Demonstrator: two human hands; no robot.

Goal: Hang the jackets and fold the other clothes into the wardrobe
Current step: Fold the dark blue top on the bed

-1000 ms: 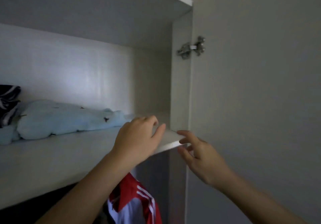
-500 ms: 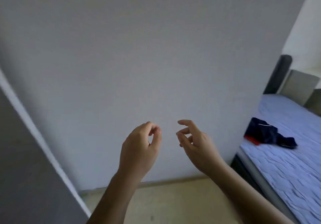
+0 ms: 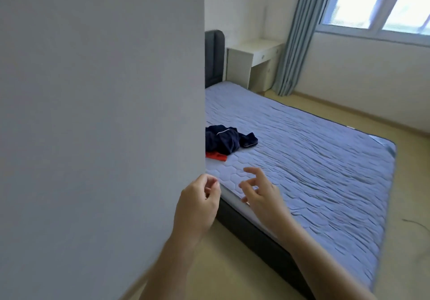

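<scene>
The 2 grips hold nothing, left hand [image 3: 197, 204] loosely curled, right hand [image 3: 263, 197] slack and spread, and the navy garment [image 3: 223, 140] lies just ahead by the closer side edge of the bed [image 3: 325, 160], long axis crosswise, seemingly nearer the right hand.

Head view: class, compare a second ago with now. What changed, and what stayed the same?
The view swung right, from the wardrobe shelf to the bed. The left hand and right hand came off the shelf edge and now hover, holding nothing. Unchanged since half a second ago: the navy garment lies crumpled on the bed.
</scene>
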